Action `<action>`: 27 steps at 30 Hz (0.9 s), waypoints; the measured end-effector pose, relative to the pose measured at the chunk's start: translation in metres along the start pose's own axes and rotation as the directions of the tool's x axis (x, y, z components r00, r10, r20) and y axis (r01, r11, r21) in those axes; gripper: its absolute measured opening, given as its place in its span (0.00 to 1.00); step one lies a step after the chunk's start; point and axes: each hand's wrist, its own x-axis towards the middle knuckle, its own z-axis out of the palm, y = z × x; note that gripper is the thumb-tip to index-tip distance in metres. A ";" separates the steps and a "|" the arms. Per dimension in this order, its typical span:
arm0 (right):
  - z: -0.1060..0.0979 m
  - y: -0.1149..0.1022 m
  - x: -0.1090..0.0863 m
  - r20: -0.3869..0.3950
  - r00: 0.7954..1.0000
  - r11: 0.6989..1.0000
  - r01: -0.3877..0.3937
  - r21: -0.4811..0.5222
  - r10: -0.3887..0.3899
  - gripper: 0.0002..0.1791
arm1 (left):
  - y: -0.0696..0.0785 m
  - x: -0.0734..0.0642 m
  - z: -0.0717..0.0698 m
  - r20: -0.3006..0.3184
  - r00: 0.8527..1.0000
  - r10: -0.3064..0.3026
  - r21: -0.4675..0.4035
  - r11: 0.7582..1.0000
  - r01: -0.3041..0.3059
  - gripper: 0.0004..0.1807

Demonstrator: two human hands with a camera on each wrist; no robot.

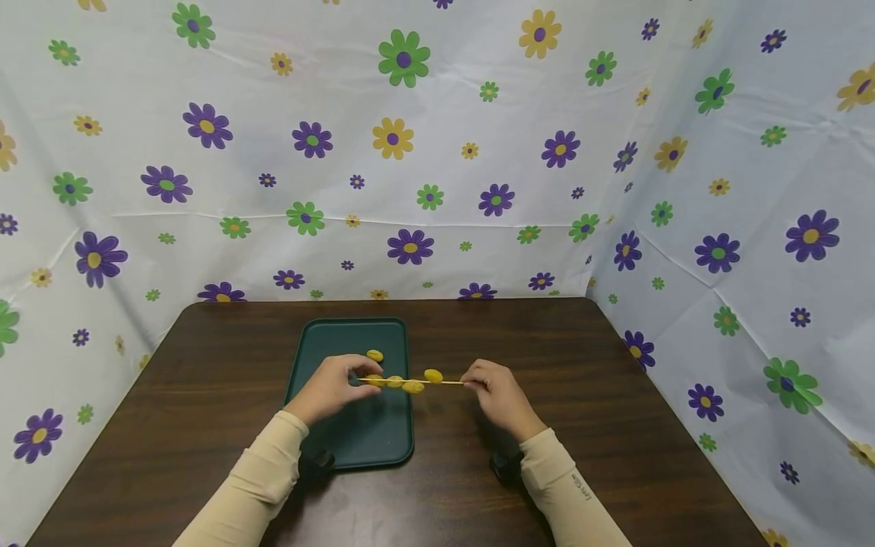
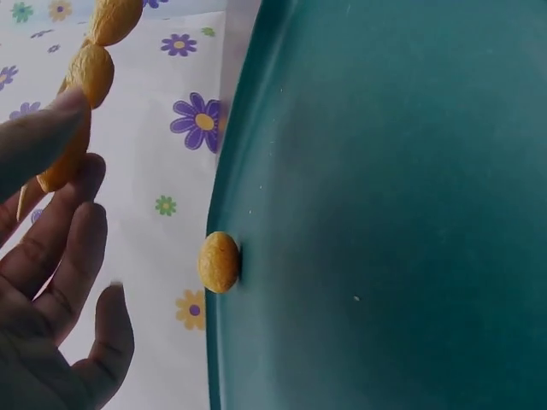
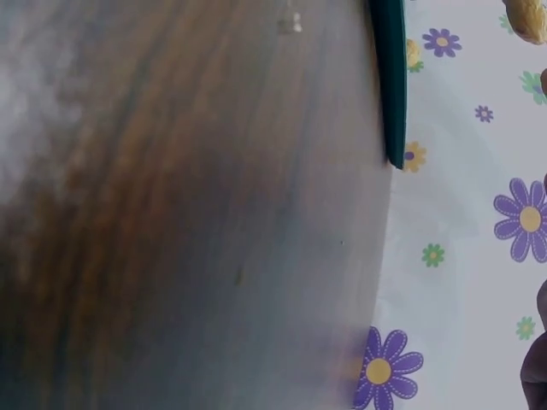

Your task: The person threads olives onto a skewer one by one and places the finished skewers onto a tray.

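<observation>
My left hand pinches a skewered yellow fruit above the green tray. Right of the tray, my right hand apparently pinches the skewer.

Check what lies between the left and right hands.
Head view: a thin stick runs from the left hand to the right hand, with yellow oval pieces along it; next to the right hand the stick is bare.

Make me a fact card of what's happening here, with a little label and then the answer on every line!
Stick: thin, held up off the table
Yellow lumps: four show along the stick
Left hand: pinches the endmost lump
Right hand: pinches the stick's other end
Loose lump: one, on the tray
Tray: dark green
Table: brown
Background: white cloth with flowers
</observation>
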 end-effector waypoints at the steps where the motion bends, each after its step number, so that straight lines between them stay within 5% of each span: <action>1: 0.000 0.001 0.000 0.006 1.000 1.000 -0.009 0.016 0.009 0.06 | -0.001 0.000 0.000 0.003 1.000 -0.004 -0.023 1.000 0.004 0.15; 15: -0.007 0.010 -0.002 -0.013 0.999 0.997 -0.049 0.061 0.050 0.06 | -0.015 0.003 -0.016 0.094 0.995 -0.031 -0.008 0.999 0.032 0.23; 27: -0.017 0.018 -0.004 -0.035 0.997 0.996 -0.066 0.058 0.069 0.08 | -0.032 0.013 -0.023 0.040 0.995 -0.094 0.123 0.989 0.088 0.16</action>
